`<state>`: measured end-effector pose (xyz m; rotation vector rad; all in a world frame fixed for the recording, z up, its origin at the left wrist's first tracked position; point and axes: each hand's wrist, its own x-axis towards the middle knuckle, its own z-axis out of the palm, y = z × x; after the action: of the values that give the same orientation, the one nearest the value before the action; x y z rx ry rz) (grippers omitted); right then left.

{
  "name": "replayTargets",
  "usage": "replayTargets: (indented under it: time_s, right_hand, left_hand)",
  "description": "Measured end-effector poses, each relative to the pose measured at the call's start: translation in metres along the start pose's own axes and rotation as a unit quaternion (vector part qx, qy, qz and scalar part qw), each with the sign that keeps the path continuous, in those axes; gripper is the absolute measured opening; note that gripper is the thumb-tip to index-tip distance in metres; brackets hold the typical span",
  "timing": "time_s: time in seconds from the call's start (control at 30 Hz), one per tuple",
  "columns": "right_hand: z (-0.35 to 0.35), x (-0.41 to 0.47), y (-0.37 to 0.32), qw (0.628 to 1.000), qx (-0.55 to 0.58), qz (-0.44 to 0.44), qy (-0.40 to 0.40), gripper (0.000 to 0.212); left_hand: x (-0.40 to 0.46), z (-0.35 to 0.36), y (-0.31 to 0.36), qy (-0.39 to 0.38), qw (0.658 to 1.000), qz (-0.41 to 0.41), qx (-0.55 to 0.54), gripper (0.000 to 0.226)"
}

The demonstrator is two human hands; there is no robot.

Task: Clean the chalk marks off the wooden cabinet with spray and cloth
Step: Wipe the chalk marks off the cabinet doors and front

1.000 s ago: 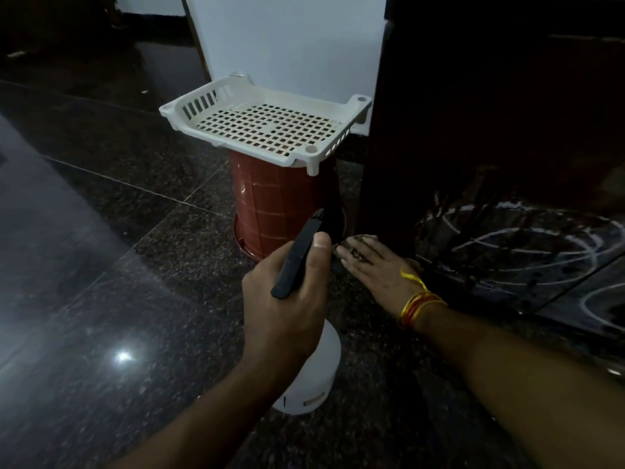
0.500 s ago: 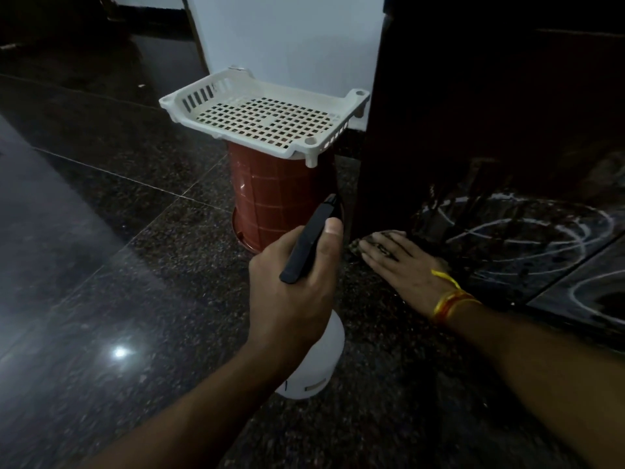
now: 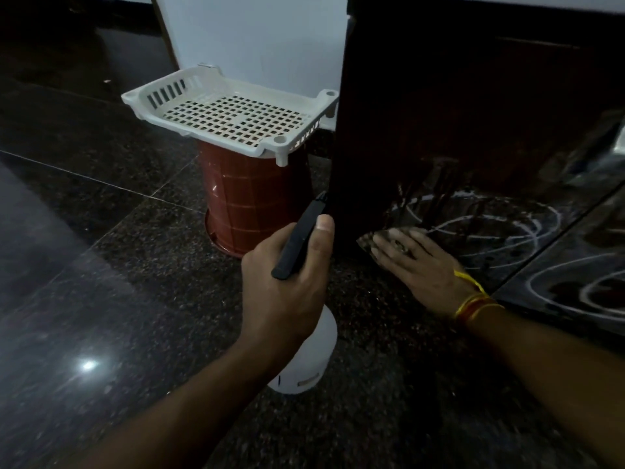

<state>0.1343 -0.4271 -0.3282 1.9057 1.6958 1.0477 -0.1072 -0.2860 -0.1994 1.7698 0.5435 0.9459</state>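
A dark wooden cabinet [image 3: 473,113] stands at the right, with white chalk rings [image 3: 490,228] showing low down by its foot. My left hand [image 3: 287,286] grips the black head of a white spray bottle [image 3: 304,367], thumb on top, held above the floor just left of the cabinet's corner. My right hand [image 3: 416,262] lies flat with straight fingers on a dark patterned cloth [image 3: 370,242], pressing it at the cabinet's bottom left corner beside the chalk rings. Most of the cloth is hidden under the fingers.
A white perforated plastic basket [image 3: 169,93] rests on an upturned red bucket [image 3: 250,204] just left of the cabinet. A white wall panel [image 3: 253,35] rises behind. Polished dark granite floor [image 3: 101,265] spreads to the left and front.
My right hand slid the cloth rightward and further in, from the floor by the bucket to the cabinet's corner near the chalk rings. My left hand with the bottle rose slightly.
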Motion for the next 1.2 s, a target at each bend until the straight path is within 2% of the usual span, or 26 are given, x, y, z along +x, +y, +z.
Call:
replayTargets:
  time_s: [0.13, 0.23, 0.33, 0.4, 0.47, 0.63, 0.73, 0.83, 0.97, 1.07, 1.13, 1.2]
  right_hand:
    - [-0.021, 0.032, 0.019, 0.991, 0.021, 0.120, 0.062, 0.072]
    - [-0.023, 0.032, 0.010, 0.984, 0.028, 0.165, 0.064, 0.074]
    - [-0.015, 0.021, -0.001, 0.991, 0.023, 0.127, 0.035, 0.080]
    - [-0.013, 0.015, -0.001, 0.996, 0.010, 0.090, 0.020, 0.077]
    - [-0.018, 0.016, 0.007, 0.995, 0.009, 0.094, 0.024, 0.071]
    - [-0.053, 0.048, 0.046, 0.958, 0.018, 0.252, 0.133, 0.064]
    - [-0.062, 0.062, 0.059, 0.937, 0.041, 0.301, 0.172, 0.062]
    - [-0.053, 0.053, 0.044, 0.939, 0.042, 0.303, 0.156, 0.064]
    - [-0.031, 0.021, 0.019, 0.973, 0.030, 0.217, 0.074, 0.066]
    - [-0.039, 0.017, 0.026, 0.980, 0.021, 0.188, 0.058, 0.065]
    - [-0.056, 0.030, 0.041, 0.969, 0.014, 0.229, 0.091, 0.063]
    - [-0.073, 0.048, 0.063, 0.941, 0.016, 0.307, 0.144, 0.060]
  left_hand:
    - [-0.001, 0.008, -0.001, -0.009, 1.000, 0.002, -0.004, 0.065]
    - [-0.002, 0.013, -0.003, -0.013, 1.000, -0.003, -0.005, 0.065]
    - [-0.001, 0.015, -0.004, -0.011, 1.000, -0.007, -0.009, 0.065]
    - [0.000, 0.015, -0.004, -0.010, 1.000, -0.007, -0.011, 0.064]
    - [0.000, 0.015, -0.004, -0.012, 1.000, -0.007, -0.011, 0.064]
    - [0.000, 0.019, -0.007, -0.019, 1.000, -0.011, -0.008, 0.064]
    - [-0.002, 0.023, -0.009, -0.021, 1.000, -0.011, -0.016, 0.064]
    - [-0.002, 0.028, -0.007, -0.024, 0.999, -0.012, -0.020, 0.064]
    - [-0.002, 0.031, -0.006, -0.031, 0.999, -0.010, -0.019, 0.066]
    - [-0.004, 0.030, -0.006, -0.033, 0.999, -0.009, -0.024, 0.067]
    - [-0.004, 0.031, -0.005, -0.033, 0.999, -0.012, -0.027, 0.068]
    - [-0.004, 0.034, -0.005, -0.037, 0.999, -0.010, -0.026, 0.068]
